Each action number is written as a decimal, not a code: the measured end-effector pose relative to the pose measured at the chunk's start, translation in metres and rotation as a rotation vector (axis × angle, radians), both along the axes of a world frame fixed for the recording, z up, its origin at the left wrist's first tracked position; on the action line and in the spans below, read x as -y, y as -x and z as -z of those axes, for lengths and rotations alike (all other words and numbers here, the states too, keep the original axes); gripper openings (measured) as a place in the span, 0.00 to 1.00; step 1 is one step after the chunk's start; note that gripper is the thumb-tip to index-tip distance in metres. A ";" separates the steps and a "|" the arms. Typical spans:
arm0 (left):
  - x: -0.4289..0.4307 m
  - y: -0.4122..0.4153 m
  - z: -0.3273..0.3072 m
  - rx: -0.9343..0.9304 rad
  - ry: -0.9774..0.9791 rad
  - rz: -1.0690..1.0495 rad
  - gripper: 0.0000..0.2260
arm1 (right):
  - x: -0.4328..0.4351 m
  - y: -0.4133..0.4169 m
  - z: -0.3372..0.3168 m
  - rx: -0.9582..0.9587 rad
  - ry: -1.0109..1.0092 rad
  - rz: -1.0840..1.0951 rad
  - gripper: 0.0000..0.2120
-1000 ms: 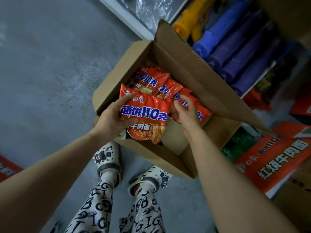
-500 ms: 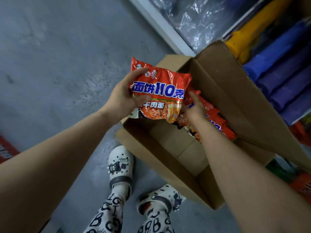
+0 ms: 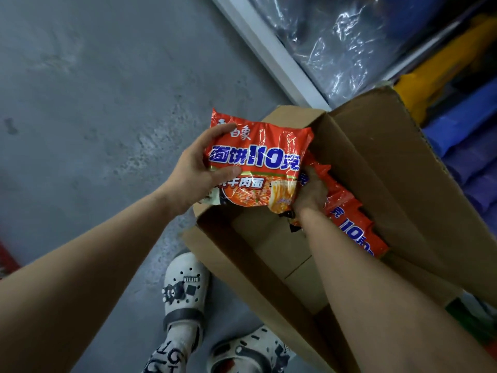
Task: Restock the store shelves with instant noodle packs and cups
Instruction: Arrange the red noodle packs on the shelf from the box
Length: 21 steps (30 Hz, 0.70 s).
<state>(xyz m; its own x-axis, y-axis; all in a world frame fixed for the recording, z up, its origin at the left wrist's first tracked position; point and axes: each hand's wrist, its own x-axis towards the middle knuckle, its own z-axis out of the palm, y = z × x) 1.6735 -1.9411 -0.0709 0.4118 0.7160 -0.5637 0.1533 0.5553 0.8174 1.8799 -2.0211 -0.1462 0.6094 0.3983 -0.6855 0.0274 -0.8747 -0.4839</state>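
Observation:
My left hand grips an orange instant noodle pack by its left edge and holds it above the open cardboard box on the floor. My right hand reaches into the box behind that pack, its fingers around another orange pack that lies with more packs along the box's right wall. The fingertips of my right hand are hidden by the lifted pack.
A white shelf edge runs diagonally at the top, with clear plastic wrap and yellow and blue bundles behind the box. My two feet in white clogs stand on the grey concrete floor beside the box.
My left hand has lifted the noodle pack up out of the box. My right hand stays low in the box on the other packs. The camera has tilted away from the shelf side.

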 end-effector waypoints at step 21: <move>0.065 -0.002 -0.189 -0.018 0.113 0.032 0.30 | 0.117 -0.029 -0.260 0.016 -0.023 0.066 0.19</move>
